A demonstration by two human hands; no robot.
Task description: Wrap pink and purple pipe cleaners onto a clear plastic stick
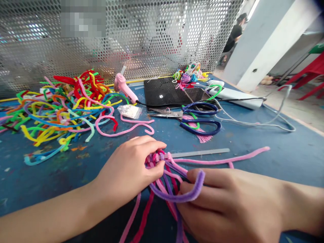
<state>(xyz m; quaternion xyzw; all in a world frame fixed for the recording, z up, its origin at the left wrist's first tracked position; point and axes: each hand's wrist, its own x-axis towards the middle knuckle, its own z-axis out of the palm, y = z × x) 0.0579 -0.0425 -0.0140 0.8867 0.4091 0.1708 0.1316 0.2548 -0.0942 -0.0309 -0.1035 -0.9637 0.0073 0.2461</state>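
Note:
Between the thumb and fingers of my left hand [138,162] is a knotted bundle of pipe cleaners [158,156] in pink, purple and dark red. Several long ends hang from it toward the table's near edge. My right hand [222,199] is closed on some of these strands, just right of the bundle. A purple pipe cleaner [177,196] curls up in front of its fingers. From the bundle's right side a translucent stick [202,152] points outward; whether it passes through the knots is hidden. A pink pipe cleaner [227,160] stretches right beside the stick.
Loose coloured pipe cleaners [65,108] are heaped at left. Beyond my hands lie blue-handled scissors [182,114], a small bag of white bits [130,110], a pink glue gun [125,88] and a black tray [162,92]. A white power strip [235,96] with cables lies right; a perforated metal screen [141,40] stands behind.

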